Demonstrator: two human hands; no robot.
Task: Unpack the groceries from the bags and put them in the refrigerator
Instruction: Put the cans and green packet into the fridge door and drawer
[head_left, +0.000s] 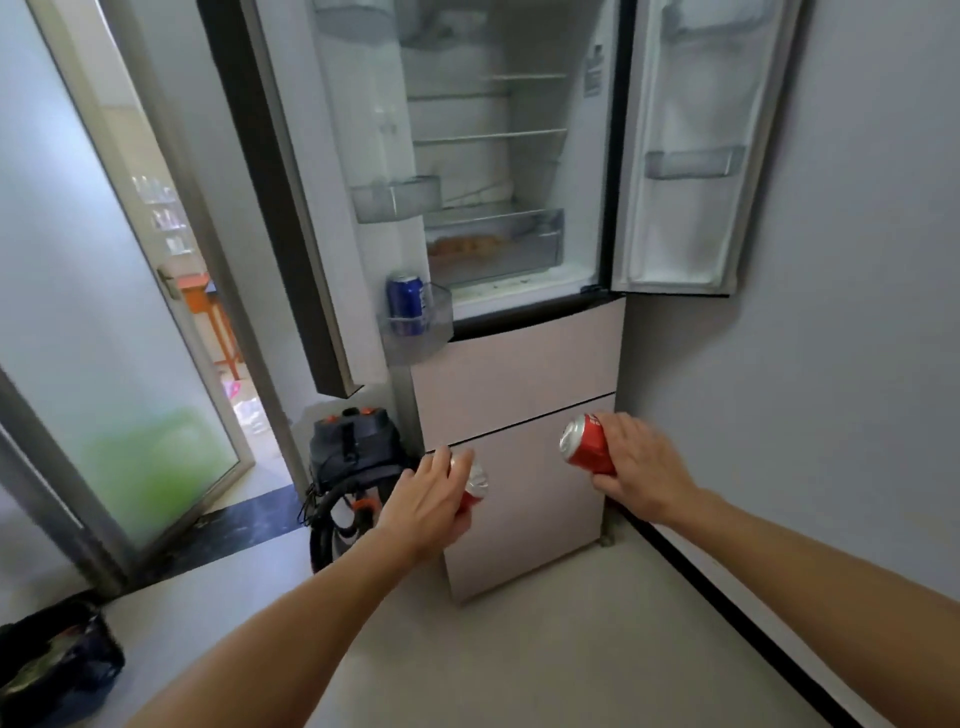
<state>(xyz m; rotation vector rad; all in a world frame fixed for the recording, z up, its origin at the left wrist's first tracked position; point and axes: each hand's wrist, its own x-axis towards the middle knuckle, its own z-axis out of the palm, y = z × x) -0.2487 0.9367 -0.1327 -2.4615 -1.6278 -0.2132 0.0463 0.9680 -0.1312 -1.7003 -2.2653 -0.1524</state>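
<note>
Bag (52, 660) at 8 o'clock, contents unclear; left hand (423, 501) grips 1 red can (475, 486), right hand (644, 467) grips a 2nd red can (584, 444), neither shelved yet; at 12 o'clock 1 blue can (407, 299) already sits in the door bin (439, 314) of the open refrigerator (535, 171).

A blue can (406, 297) stands in the door bin (439, 321).

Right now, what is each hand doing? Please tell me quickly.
Left hand: closed around a red can.
Right hand: closed around another red soda can.
</note>
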